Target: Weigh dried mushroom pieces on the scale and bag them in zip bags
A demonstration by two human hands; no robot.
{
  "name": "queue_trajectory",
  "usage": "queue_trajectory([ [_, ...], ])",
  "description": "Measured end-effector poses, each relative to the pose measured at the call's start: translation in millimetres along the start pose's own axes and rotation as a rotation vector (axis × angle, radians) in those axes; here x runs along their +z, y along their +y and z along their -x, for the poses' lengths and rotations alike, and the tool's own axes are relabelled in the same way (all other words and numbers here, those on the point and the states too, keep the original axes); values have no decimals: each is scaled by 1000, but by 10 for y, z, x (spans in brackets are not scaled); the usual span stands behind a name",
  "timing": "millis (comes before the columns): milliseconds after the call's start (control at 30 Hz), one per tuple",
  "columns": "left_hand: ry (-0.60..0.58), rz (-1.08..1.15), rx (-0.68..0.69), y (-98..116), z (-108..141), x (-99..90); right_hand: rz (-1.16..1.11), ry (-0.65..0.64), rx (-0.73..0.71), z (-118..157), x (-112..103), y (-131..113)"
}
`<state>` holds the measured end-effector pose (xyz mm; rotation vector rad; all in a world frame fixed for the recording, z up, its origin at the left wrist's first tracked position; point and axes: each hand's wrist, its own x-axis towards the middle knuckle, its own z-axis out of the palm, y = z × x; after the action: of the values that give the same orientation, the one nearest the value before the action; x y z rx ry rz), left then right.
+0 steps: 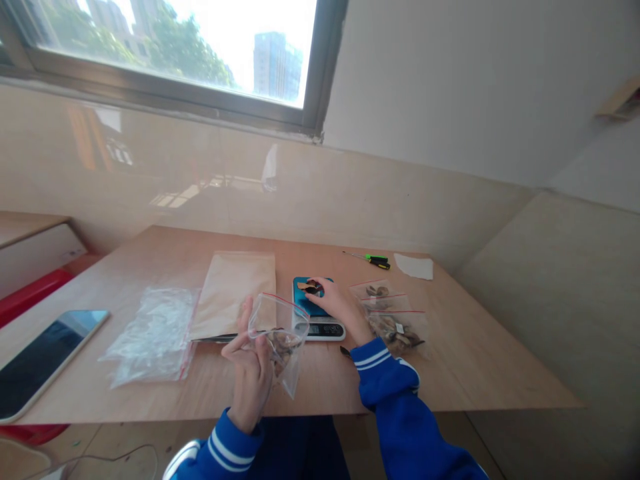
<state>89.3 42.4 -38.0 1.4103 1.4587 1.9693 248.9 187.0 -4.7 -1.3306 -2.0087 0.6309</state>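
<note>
My left hand (249, 373) holds up a clear zip bag (278, 340) with a red-edged seal and brown pieces (280, 350) in its lower corner. My right hand (339, 308) reaches over a blue digital scale (306, 297), its fingertips on brown and dark pieces (309, 288) lying on the pan. The scale's display (325, 329) faces me, but its reading is too small to make out. Two more zip bags of brown pieces (395, 331) lie just right of my right hand.
A kraft paper bag (233, 295) and a crumpled clear plastic bag (153, 337) lie left of the scale on the wooden table (450, 360). A tablet (45, 360) sits at the left edge. A green-handled screwdriver (374, 260) and white paper (413, 267) lie at the back.
</note>
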Motion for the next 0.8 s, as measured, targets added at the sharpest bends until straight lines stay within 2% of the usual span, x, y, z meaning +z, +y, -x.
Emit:
queue_trajectory([
  [100,0,-29,-37,10,-21,26,-328,-13,-8,13,-139,-249],
  [167,-8,-49,-73,20,-40,57,-504,-78,-62,62,-217,-462],
  [333,29,-66,-139,38,-63,154,-376,-342,-235,265,-362,-938],
  [400,85,-41,-167,47,-65,179,-355,-389,-279,330,-429,-1036],
  [433,117,-31,-180,57,-68,184,-347,-371,-284,364,-463,-1059],
  [500,176,-22,-197,93,-79,182,-330,-252,-237,454,-507,-1059],
  [567,211,-19,-198,143,-92,172,-325,-82,-120,603,-484,-1014],
  [633,242,-19,-192,189,-87,167,-359,47,31,806,-372,-956],
  [733,208,-7,-188,211,-11,186,-500,67,160,1113,-107,-908],
  [800,104,75,-129,191,70,201,-637,68,165,1249,42,-920],
])
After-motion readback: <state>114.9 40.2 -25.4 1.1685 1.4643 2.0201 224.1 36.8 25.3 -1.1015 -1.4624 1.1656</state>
